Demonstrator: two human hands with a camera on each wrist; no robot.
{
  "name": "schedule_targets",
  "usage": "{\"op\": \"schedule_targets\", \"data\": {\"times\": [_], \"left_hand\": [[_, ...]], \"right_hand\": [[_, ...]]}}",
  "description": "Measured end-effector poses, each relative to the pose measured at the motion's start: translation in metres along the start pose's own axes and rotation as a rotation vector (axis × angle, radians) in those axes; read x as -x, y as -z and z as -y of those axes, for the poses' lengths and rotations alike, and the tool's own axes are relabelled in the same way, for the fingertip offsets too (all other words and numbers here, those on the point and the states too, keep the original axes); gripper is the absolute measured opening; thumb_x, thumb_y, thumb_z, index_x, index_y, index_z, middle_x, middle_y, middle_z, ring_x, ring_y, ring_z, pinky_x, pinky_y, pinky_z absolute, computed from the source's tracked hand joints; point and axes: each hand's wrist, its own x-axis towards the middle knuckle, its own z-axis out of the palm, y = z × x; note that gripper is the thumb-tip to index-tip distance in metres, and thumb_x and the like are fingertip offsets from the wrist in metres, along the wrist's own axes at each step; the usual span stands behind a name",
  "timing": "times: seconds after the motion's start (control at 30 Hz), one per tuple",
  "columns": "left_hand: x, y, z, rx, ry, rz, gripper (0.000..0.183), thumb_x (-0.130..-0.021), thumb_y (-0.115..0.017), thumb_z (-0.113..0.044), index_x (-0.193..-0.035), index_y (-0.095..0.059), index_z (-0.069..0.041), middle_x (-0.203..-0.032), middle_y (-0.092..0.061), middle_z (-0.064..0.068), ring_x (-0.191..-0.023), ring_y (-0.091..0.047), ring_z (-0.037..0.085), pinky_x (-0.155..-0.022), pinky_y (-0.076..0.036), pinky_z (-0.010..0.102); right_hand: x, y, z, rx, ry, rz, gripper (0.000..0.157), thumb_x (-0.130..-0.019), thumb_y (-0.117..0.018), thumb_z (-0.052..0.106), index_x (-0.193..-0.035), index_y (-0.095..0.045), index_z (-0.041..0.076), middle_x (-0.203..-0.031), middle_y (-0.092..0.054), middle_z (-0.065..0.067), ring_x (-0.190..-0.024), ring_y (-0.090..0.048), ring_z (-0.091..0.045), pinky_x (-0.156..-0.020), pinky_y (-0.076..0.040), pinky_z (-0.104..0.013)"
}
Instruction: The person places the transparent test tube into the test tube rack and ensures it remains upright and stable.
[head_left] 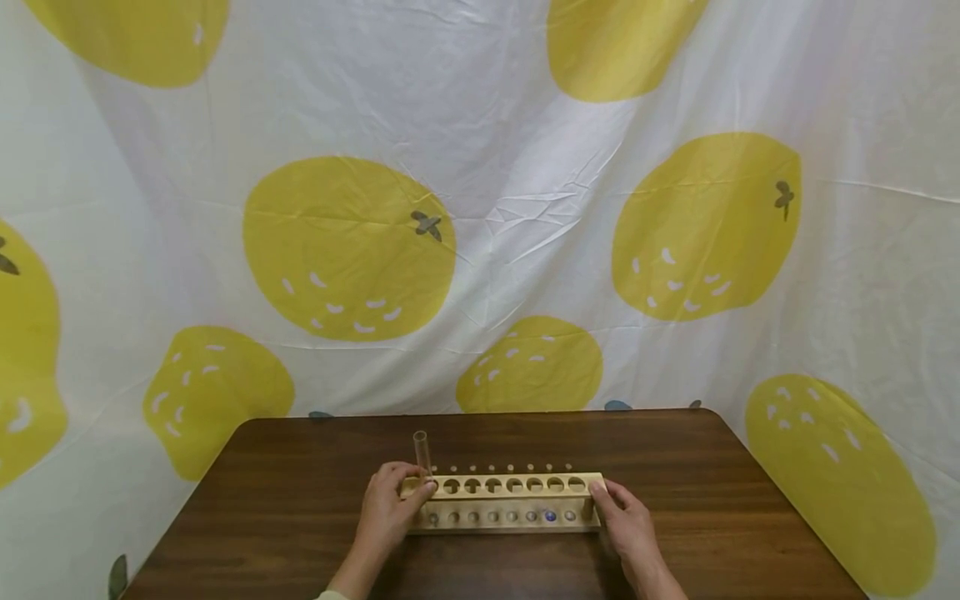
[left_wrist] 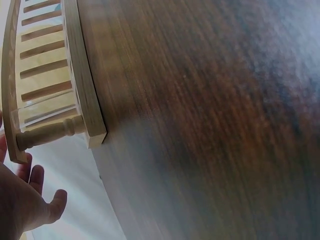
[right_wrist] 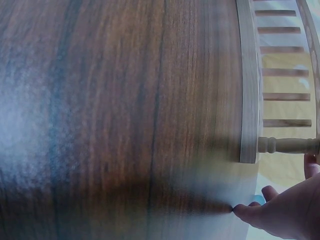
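Note:
A pale wooden test tube rack [head_left: 502, 528] stands on the table, with a row of round holes in its top board and small hollows in the lower one. A clear glass test tube [head_left: 422, 450] stands upright in the leftmost hole, rising well above the board. In the left wrist view its lower part shows beside the turned end post [left_wrist: 50, 132]. My left hand [head_left: 386, 504] grips the top board's left end, close against the tube, thumb in front. At the opposite end, my right hand [head_left: 628, 521] holds the top board's corner with the thumb on it.
Several short pegs [head_left: 511, 467] stick up along the rack's back. A blue spot [head_left: 551, 516] shows in one lower hollow near the right. The dark wooden table [head_left: 315, 446] has rounded far corners and meets a white cloth [head_left: 510, 250] printed with lemons.

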Motion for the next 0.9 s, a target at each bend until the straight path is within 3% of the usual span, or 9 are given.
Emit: {"op": "schedule_targets", "data": {"times": [0.33,0.9], "left_hand": [[-0.0004,0.0001,0.001,-0.015,0.01,0.018,0.024,-0.079,-0.069,-0.039,-0.092,-0.066,-0.019,-0.104,-0.055,0.002,-0.095,-0.049,0.023,-0.076,-0.04,0.04],[0.0,0.0038,-0.0005,-0.046,0.03,0.047,0.031,-0.08,-0.067,-0.039,-0.1,-0.066,-0.016,-0.109,-0.055,0.005,-0.098,-0.049,0.024,-0.079,-0.041,0.044]], "right_hand": [[0.0001,0.0004,0.001,0.001,-0.004,0.004,0.064,-0.086,-0.056,0.047,-0.128,-0.048,-0.001,-0.13,-0.044,-0.024,-0.12,-0.037,-0.032,-0.1,-0.028,-0.046],[0.0,-0.0005,0.0009,0.023,0.005,-0.003,0.064,-0.087,-0.054,0.048,-0.128,-0.048,-0.001,-0.128,-0.047,-0.022,-0.118,-0.04,-0.031,-0.098,-0.032,-0.044]]}}
